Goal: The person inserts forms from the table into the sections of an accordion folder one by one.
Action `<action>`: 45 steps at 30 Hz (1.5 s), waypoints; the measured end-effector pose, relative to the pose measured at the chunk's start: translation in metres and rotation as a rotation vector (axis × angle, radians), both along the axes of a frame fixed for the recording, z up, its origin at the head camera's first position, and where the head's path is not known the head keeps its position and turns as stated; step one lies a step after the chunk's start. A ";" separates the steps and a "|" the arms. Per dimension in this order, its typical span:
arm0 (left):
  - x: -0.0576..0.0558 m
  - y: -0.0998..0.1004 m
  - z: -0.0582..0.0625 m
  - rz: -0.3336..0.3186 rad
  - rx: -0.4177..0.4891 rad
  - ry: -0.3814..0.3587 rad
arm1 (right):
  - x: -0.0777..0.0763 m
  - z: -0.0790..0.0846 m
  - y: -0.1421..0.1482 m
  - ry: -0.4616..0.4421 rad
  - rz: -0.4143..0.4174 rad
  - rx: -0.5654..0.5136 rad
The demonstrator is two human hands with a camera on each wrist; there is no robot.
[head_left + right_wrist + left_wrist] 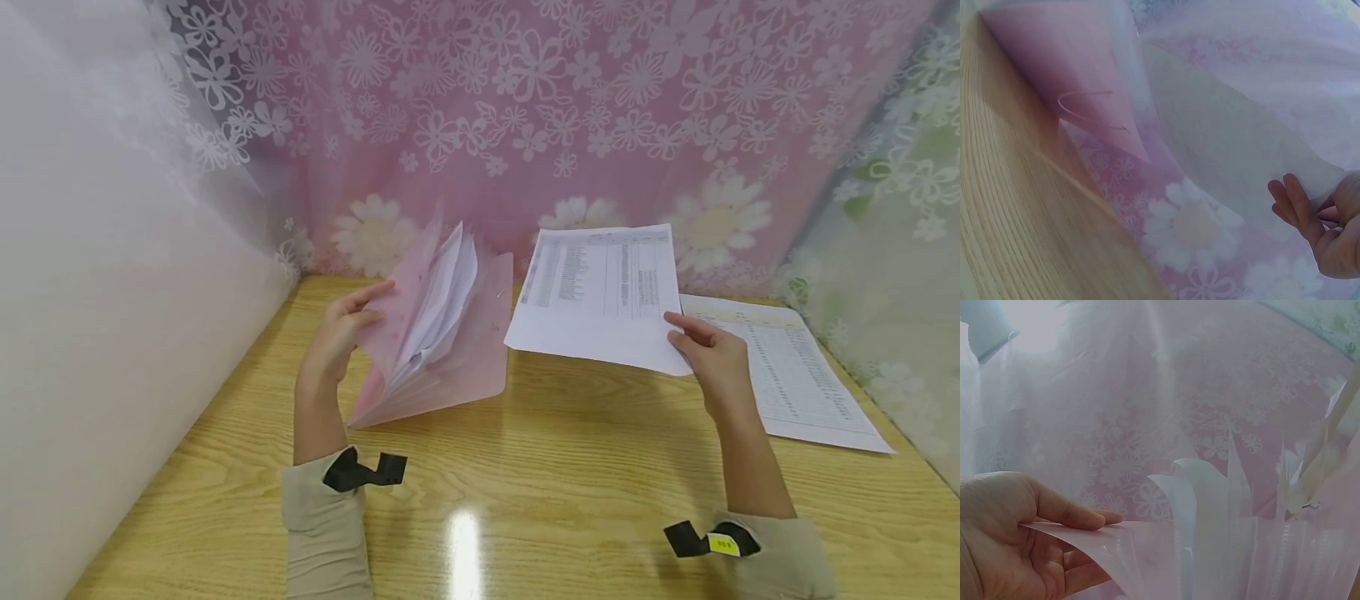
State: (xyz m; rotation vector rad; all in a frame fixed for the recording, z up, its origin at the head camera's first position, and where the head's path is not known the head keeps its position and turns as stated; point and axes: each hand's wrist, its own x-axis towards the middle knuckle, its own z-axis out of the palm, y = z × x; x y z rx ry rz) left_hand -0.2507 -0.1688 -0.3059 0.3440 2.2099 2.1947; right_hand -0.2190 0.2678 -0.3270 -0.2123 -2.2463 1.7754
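Note:
A pink expanding file folder stands fanned open on the table, left of centre in the head view. My left hand pinches its left cover between thumb and fingers, as the left wrist view shows too. White papers stick up from the folder's clear pockets. To the right, my right hand pinches the lower right corner of a printed sheet held above the table, tilted beside the folder. Its table of rows faces me; the blank back shows in the right wrist view.
Another printed sheet lies on the wooden table at the right, partly behind my right hand. A thin cord loop hangs on the folder's outer face. A pink flowered curtain closes off the back, with pale sheeting at the left.

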 end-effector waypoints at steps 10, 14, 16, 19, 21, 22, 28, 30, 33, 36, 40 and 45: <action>0.000 -0.001 0.001 0.005 0.007 -0.007 | 0.006 0.008 -0.034 0.060 -0.020 -0.017; -0.001 0.001 0.000 0.002 -0.013 0.012 | 0.008 0.008 -0.041 0.042 -0.035 0.034; -0.002 0.002 -0.001 -0.003 -0.018 0.012 | 0.007 0.008 -0.042 0.033 -0.043 0.050; -0.002 0.003 -0.001 -0.007 -0.012 -0.003 | 0.006 0.010 -0.043 0.032 -0.050 0.054; -0.002 0.003 -0.001 -0.008 -0.008 -0.007 | 0.005 0.012 -0.044 0.035 -0.047 0.068; -0.002 0.003 -0.001 -0.008 -0.005 -0.008 | 0.005 0.013 -0.044 0.038 -0.042 0.076; -0.002 0.002 0.000 -0.005 0.000 -0.009 | 0.001 0.018 -0.049 0.067 -0.006 0.107; -0.002 0.002 0.000 -0.004 0.000 -0.009 | 0.000 0.019 -0.052 0.082 0.007 0.122; -0.002 0.001 0.001 -0.005 -0.004 -0.002 | 0.001 0.021 -0.058 0.099 0.032 0.153; -0.002 0.002 0.001 -0.004 -0.008 0.009 | 0.002 0.023 -0.062 0.125 0.065 0.196; -0.003 0.002 0.000 -0.003 -0.004 0.026 | 0.005 0.025 -0.068 0.150 0.085 0.262; -0.003 0.002 0.000 -0.007 -0.002 0.033 | 0.007 0.028 -0.074 0.147 0.096 0.290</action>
